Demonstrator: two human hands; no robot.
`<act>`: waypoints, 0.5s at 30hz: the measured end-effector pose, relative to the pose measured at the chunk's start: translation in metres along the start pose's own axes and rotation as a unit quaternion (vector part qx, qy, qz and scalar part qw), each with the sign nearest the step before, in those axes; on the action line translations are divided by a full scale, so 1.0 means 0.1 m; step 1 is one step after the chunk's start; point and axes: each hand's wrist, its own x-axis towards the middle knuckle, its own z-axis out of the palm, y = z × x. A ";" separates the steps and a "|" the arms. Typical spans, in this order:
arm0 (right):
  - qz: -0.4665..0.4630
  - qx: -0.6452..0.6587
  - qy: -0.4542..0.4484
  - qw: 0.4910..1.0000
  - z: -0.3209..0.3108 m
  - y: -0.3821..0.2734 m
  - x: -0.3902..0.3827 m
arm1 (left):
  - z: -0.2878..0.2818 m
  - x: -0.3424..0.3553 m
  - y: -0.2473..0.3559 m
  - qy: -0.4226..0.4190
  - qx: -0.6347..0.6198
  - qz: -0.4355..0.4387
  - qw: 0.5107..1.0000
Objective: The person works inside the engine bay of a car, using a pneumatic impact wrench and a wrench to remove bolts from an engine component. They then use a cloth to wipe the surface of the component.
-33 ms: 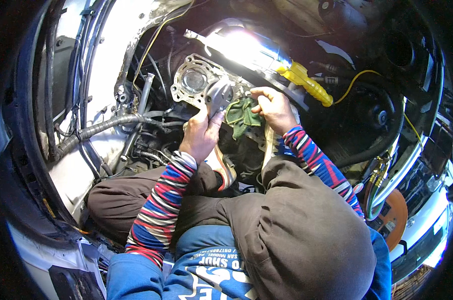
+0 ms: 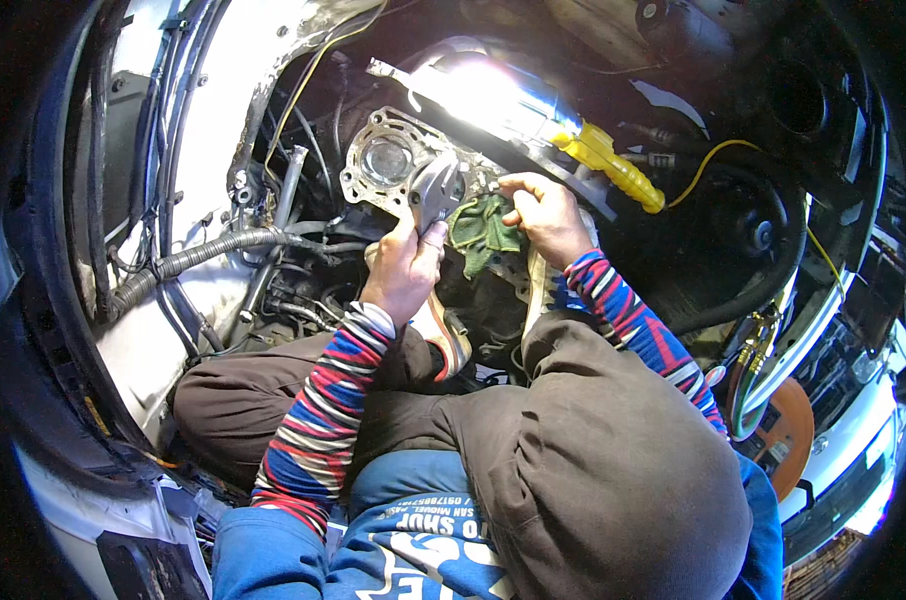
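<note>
My left hand (image 2: 405, 272) is closed around a grey metal part (image 2: 435, 192) and holds it up against a round engine cover with a bolt-hole flange (image 2: 385, 160). Right beside it, my right hand (image 2: 543, 215) pinches a crumpled green rag (image 2: 481, 232), which lies against the engine just right of the metal part. Both forearms wear red, blue and white striped sleeves (image 2: 318, 410). A brown hood (image 2: 613, 470) hangs in the lower middle of the view and hides what is beneath it.
A bright work lamp with a yellow handle (image 2: 613, 165) lies above my hands. A grey corrugated hose (image 2: 203, 255) runs along the left by the white body panel (image 2: 208, 120). Thick black hoses (image 2: 763, 270) loop on the right. An orange disc (image 2: 788, 430) sits lower right.
</note>
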 end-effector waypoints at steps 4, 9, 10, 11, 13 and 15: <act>-0.025 -0.048 0.018 0.998 -0.02 -0.09 0.01 | 0.21 0.04 0.05 -0.031 -0.109 -0.030 0.993; -0.170 -0.131 0.018 0.977 -0.08 -0.06 0.11 | 0.41 0.15 -0.10 -0.078 -0.206 -0.140 0.965; -0.207 -0.154 0.010 0.966 -0.08 -0.04 0.15 | 0.45 0.16 -0.14 -0.071 -0.223 -0.145 0.961; -0.243 -0.176 0.003 0.954 -0.07 -0.02 0.19 | 0.49 0.17 -0.17 -0.060 -0.238 -0.156 0.957; -0.239 -0.195 -0.026 0.951 -0.04 -0.01 0.29 | 0.56 0.18 -0.22 -0.044 -0.265 -0.171 0.948; -0.246 -0.197 -0.040 0.948 0.00 -0.05 0.39 | 0.61 0.20 -0.25 -0.042 -0.293 -0.177 0.939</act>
